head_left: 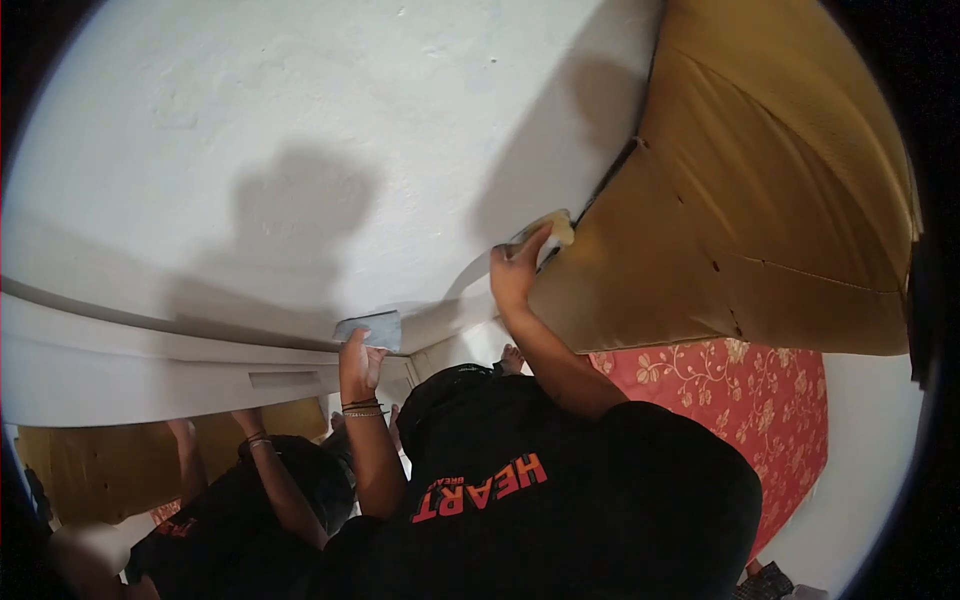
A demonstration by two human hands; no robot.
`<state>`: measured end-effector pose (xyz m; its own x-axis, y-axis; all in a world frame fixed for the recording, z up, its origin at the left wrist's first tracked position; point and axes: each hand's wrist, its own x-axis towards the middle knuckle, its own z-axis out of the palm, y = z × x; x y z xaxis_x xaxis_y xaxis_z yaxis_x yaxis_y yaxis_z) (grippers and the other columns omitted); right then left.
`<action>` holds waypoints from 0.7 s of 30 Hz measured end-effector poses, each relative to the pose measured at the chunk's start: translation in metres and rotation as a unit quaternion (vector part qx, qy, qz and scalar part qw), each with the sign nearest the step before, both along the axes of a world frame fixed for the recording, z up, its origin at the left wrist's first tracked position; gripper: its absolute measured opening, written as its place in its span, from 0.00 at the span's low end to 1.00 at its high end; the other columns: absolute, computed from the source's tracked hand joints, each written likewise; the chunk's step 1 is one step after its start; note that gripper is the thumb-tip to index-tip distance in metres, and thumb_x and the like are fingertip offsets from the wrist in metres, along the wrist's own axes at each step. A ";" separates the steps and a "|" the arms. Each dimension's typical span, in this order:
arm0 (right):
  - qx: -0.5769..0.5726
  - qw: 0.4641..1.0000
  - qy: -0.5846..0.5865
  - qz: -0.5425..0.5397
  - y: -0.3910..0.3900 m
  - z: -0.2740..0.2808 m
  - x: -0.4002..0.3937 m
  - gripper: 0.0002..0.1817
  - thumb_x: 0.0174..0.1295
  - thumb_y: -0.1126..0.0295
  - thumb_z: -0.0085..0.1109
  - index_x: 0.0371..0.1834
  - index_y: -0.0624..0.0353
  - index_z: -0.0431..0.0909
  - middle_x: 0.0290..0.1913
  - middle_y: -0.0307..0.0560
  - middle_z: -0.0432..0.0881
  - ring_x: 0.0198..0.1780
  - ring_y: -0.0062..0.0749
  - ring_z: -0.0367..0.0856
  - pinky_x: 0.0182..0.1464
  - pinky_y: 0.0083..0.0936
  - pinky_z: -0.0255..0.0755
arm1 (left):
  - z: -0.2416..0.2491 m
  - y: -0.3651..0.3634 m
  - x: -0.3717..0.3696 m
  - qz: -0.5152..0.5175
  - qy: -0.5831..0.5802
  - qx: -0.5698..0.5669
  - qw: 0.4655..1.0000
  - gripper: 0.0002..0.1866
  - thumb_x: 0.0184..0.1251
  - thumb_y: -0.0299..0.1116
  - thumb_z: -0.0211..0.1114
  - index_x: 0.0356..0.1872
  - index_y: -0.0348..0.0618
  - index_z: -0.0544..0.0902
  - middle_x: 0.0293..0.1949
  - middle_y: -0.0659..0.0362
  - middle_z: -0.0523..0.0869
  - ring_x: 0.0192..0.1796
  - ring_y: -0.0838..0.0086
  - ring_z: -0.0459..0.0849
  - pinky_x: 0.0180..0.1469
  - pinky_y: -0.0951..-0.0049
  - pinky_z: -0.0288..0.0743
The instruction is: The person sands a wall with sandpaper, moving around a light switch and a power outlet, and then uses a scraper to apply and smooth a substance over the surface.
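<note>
My left hand [362, 362], with bracelets at the wrist, is closed on a flat grey-blue rectangular pad [378, 330]. The pad is held up near the white wall, by the edge of a white panel. To the right, my right hand [515, 272] grips a pale yellow, sponge-like piece [556, 230] between thumb and fingers. That piece is at the white wall [300, 120], close to where the wall meets the brown padded headboard or seat back [720, 200]. Both materials are too small in view to name surely.
A long white furniture panel [150, 370] with a recessed slot runs along the left. Under it, a mirror-like surface shows a person in a black shirt [240, 510]. Red floral fabric [700, 400] lies below the brown upholstery. Shadows fall across the wall.
</note>
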<state>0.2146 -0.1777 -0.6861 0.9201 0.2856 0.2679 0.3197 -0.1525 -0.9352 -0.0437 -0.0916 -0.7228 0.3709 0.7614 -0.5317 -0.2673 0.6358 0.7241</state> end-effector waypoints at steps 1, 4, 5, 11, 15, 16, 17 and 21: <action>-0.034 0.965 0.259 0.028 -0.005 0.005 0.005 0.41 0.49 0.72 0.53 0.66 0.62 0.41 0.57 0.53 0.62 0.55 0.45 0.64 0.56 0.37 0.63 | -0.001 -0.002 0.001 -0.019 -0.030 0.002 0.999 0.16 0.53 0.32 0.53 0.43 0.37 0.69 0.42 0.53 0.76 0.46 0.63 0.77 0.48 0.60 0.71; 0.082 0.873 0.473 0.088 -0.008 -0.016 0.022 0.29 0.49 0.71 0.52 0.57 0.62 0.57 0.45 0.46 0.68 0.45 0.39 0.69 0.49 0.42 0.70 | -0.003 -0.002 0.003 -0.057 -0.071 -0.016 0.996 0.16 0.53 0.31 0.53 0.43 0.37 0.70 0.42 0.53 0.77 0.44 0.64 0.77 0.45 0.62 0.72; 0.081 0.874 0.471 0.090 -0.009 -0.023 0.030 0.29 0.49 0.71 0.52 0.57 0.62 0.57 0.45 0.46 0.68 0.45 0.39 0.69 0.49 0.42 0.70 | -0.002 -0.002 0.003 -0.077 -0.079 -0.035 0.993 0.16 0.53 0.31 0.53 0.43 0.37 0.70 0.42 0.53 0.77 0.43 0.65 0.77 0.44 0.63 0.72; 0.063 0.810 0.547 0.201 -0.029 -0.022 0.057 0.15 0.51 0.68 0.50 0.42 0.61 0.67 0.45 0.50 0.66 0.49 0.41 0.66 0.47 0.49 0.71 | -0.007 0.005 0.012 -0.122 -0.073 -0.049 0.989 0.15 0.55 0.33 0.54 0.44 0.38 0.70 0.43 0.54 0.78 0.45 0.65 0.78 0.46 0.65 0.72; 0.111 0.767 0.591 0.224 -0.036 -0.015 0.066 0.16 0.52 0.64 0.49 0.43 0.60 0.66 0.44 0.51 0.66 0.44 0.44 0.68 0.49 0.50 0.68 | -0.008 0.002 0.016 -0.106 -0.087 -0.050 0.989 0.17 0.56 0.32 0.52 0.47 0.37 0.70 0.44 0.53 0.78 0.44 0.64 0.78 0.47 0.64 0.70; 0.131 0.750 0.616 0.201 -0.036 -0.015 0.068 0.16 0.53 0.62 0.48 0.43 0.57 0.67 0.41 0.47 0.70 0.40 0.40 0.71 0.48 0.48 0.68 | -0.009 0.002 0.015 -0.097 -0.084 -0.048 0.991 0.17 0.56 0.32 0.52 0.47 0.37 0.70 0.44 0.53 0.78 0.44 0.64 0.78 0.47 0.64 0.70; 0.129 0.750 0.617 0.201 -0.036 -0.017 0.067 0.16 0.53 0.62 0.48 0.43 0.57 0.67 0.41 0.47 0.70 0.40 0.40 0.71 0.48 0.48 0.68 | -0.009 0.001 0.014 -0.088 -0.082 -0.045 0.992 0.17 0.57 0.32 0.52 0.47 0.37 0.70 0.44 0.54 0.78 0.44 0.64 0.78 0.47 0.64 0.70; 0.072 0.788 0.593 0.152 -0.027 -0.030 0.061 0.22 0.54 0.64 0.48 0.50 0.61 0.61 0.49 0.54 0.66 0.51 0.48 0.66 0.54 0.55 0.60 | -0.009 0.000 0.014 -0.084 -0.053 -0.052 0.994 0.16 0.57 0.33 0.52 0.46 0.38 0.70 0.41 0.55 0.79 0.43 0.66 0.78 0.47 0.65 0.70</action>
<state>0.2758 -0.2046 -0.7158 0.4433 0.5859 -0.6784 -0.7901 -0.1021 -0.6044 -0.0295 -0.0916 -0.7317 0.5461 0.6269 -0.5556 -0.2236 0.7483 0.6246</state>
